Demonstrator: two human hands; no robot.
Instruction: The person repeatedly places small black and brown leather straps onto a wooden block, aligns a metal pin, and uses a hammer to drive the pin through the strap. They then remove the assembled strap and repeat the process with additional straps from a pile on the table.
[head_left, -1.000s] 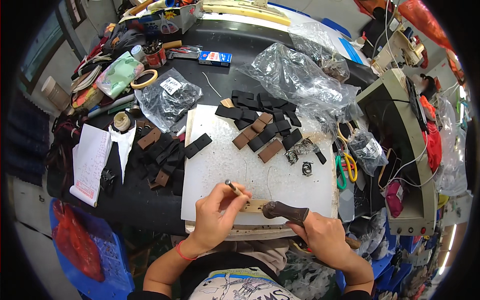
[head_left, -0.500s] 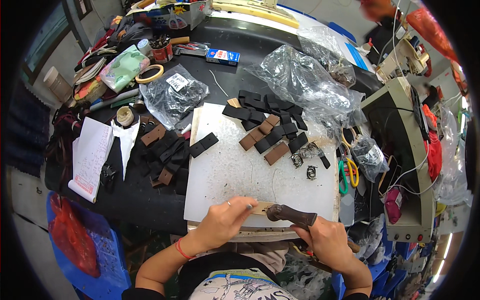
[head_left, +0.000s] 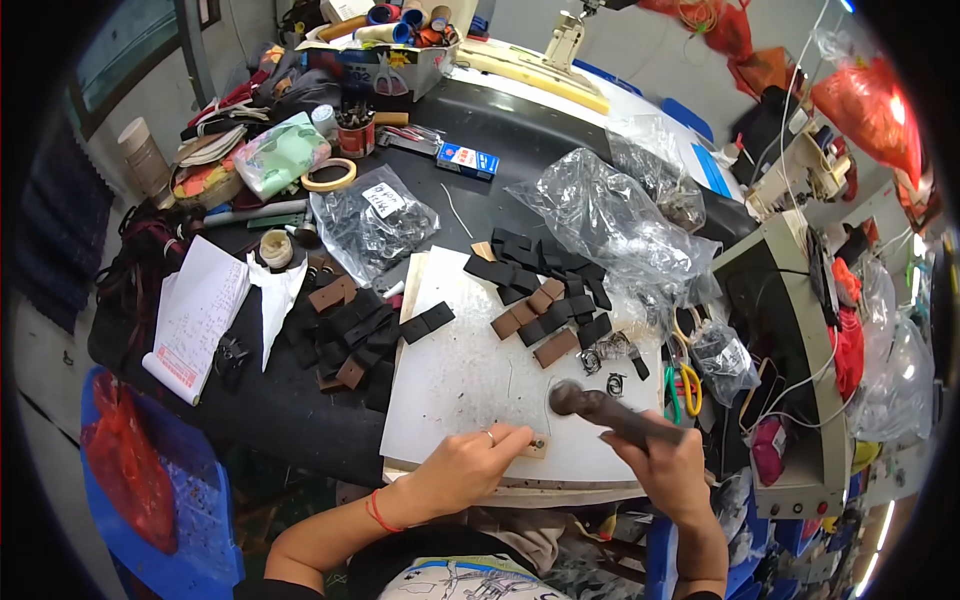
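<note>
My right hand (head_left: pixel 668 470) is wrapped round a dark hammer (head_left: pixel 625 418), its rounded head up and to the right of my left fingertips. At the near edge of the white board (head_left: pixel 450 390), my left hand (head_left: pixel 465 470) has its fingers closed on a small tan strip (head_left: pixel 538 452) lying flat. A small dark spot shows on the strip; its details are too small to make out. Farther back on the board lie several black and brown folded strap pieces (head_left: pixel 520 318), with small dark wire rings (head_left: pixel 612 350) beside them.
More black and brown strap pieces (head_left: pixel 355 335) lie left of the board, near an open notebook (head_left: pixel 205 300). Clear plastic bags (head_left: pixel 610 215) lie behind. Scissors (head_left: pixel 690 390) and a grey machine housing (head_left: pixel 790 430) stand at the right. A blue chair (head_left: pixel 195 500) is at lower left.
The hammer head has come up off the tan strip and sits farther from my left fingers. My left hand keeps its hold on the strip. The whole view has shifted slightly.
</note>
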